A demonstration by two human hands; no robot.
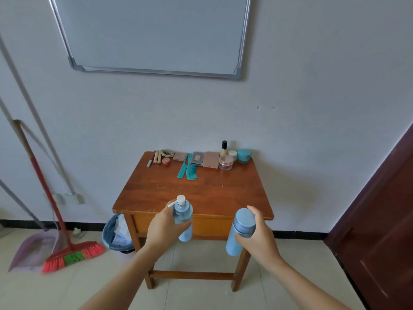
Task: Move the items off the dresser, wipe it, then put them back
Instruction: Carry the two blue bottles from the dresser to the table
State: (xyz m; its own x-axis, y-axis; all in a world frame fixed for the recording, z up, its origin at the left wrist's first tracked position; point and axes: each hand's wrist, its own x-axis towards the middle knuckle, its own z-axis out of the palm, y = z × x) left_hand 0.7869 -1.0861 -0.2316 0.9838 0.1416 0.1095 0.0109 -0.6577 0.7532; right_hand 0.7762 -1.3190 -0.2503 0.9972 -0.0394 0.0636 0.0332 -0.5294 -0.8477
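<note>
Far left, on the tiled floor against the wall: a lilac dustpan (pixel 33 247) and a red broom (pixel 73 257) with pink and green bristles. A blue waste bin (pixel 116 236) stands just beside the dresser's left front leg.

The left hand (pixel 165 227) grips a pale blue pump bottle (pixel 183 217), fingers and thumb curled round its body. The bottle is roughly upright, held in the air in front of the near edge of the dresser (pixel 201 193), pump head pointing left.

The wooden dresser stands against the wall. Items are lined along its rear edge: slim cosmetic sticks (pixel 152 161), a scrunchie (pixel 167 153), a small pink pot (pixel 166 161), flat palettes (pixel 211 159), two teal combs (pixel 188 170) lying further forward, a dark-capped foundation bottle (pixel 224 147), a pinkish jar (pixel 226 162) and a teal jar (pixel 244 155). The front half of the top is bare wood.

The right hand (pixel 259 238) holds a blue capped bottle (pixel 240 231), thumb near the cap and fingers wrapped round the body. It is tilted slightly, off the surface, before the right front corner.

A whiteboard (pixel 154 34) hangs above; a dark brown door (pixel 380 220) stands far right.
</note>
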